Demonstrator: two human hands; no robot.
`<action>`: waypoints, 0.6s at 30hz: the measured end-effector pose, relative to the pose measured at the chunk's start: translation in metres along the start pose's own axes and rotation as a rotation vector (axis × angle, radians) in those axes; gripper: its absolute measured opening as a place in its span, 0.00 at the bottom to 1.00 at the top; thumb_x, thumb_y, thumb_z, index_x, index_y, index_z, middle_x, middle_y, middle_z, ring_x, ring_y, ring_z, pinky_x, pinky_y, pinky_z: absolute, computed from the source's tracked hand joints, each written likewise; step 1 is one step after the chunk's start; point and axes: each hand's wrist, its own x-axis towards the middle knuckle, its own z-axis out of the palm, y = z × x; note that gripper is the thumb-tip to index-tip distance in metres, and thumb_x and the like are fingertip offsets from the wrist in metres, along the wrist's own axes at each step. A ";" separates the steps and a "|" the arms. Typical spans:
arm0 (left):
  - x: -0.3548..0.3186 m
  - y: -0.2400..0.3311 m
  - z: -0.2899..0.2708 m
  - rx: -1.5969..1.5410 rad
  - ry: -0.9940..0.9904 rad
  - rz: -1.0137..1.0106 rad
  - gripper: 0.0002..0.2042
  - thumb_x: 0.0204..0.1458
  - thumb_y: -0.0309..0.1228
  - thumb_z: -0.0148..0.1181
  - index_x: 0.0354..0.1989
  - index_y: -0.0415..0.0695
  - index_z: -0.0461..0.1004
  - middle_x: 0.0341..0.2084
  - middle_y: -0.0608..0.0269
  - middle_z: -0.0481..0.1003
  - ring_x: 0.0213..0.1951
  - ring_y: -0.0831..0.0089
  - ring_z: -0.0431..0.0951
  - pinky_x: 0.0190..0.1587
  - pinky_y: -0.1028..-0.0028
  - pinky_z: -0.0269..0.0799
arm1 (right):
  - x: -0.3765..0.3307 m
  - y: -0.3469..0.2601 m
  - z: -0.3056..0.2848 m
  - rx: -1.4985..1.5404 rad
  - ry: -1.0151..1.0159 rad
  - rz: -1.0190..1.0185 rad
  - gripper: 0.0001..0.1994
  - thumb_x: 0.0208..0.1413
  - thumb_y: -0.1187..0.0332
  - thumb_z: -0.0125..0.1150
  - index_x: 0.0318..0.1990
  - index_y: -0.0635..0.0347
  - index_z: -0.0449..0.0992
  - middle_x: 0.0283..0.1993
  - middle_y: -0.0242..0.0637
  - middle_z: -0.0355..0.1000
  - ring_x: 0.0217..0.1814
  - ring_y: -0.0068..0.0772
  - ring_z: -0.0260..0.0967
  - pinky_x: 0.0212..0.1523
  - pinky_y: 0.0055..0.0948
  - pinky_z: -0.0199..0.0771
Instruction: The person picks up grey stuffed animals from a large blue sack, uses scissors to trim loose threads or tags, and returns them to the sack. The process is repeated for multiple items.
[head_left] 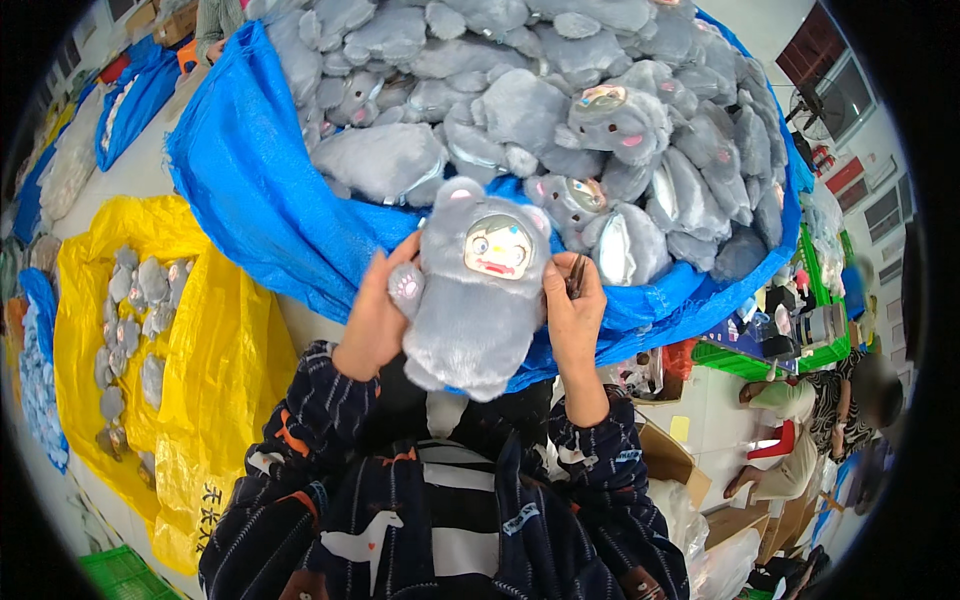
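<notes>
1. The left hand (372, 318) grips the grey plush doll (470, 290) by its pink-pawed arm, above the blue sack's (250, 190) front edge.
2. The right hand (574, 310) steadies the doll's side, pinching small dark snips (577, 275); they are best kept clear of the fur.

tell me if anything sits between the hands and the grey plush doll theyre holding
Nothing visible does. The left hand grips the grey plush doll directly at its paw side, and the right hand presses its other side while also pinching a small dark tool, which lies beside the doll, not between.
</notes>
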 end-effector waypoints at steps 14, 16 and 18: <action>-0.012 -0.017 0.006 0.465 0.122 0.245 0.27 0.61 0.37 0.46 0.64 0.34 0.52 0.60 0.55 0.60 0.59 0.69 0.62 0.60 0.72 0.57 | -0.030 0.003 -0.018 -0.072 -0.182 0.099 0.12 0.53 0.66 0.62 0.38 0.66 0.73 0.27 0.24 0.66 0.28 0.13 0.57 0.28 0.16 0.60; -0.012 -0.016 0.001 0.298 0.132 0.136 0.27 0.60 0.36 0.48 0.63 0.34 0.53 0.58 0.55 0.62 0.58 0.69 0.63 0.59 0.72 0.58 | -0.032 0.004 -0.014 -0.037 -0.060 0.119 0.11 0.54 0.66 0.62 0.37 0.65 0.73 0.27 0.23 0.65 0.27 0.13 0.56 0.28 0.16 0.59; -0.016 -0.014 -0.004 0.373 0.134 0.099 0.26 0.58 0.33 0.51 0.62 0.34 0.55 0.57 0.54 0.63 0.57 0.70 0.64 0.58 0.72 0.59 | -0.031 0.005 -0.012 -0.011 0.032 0.101 0.09 0.54 0.67 0.62 0.36 0.64 0.73 0.26 0.23 0.65 0.27 0.12 0.56 0.27 0.16 0.58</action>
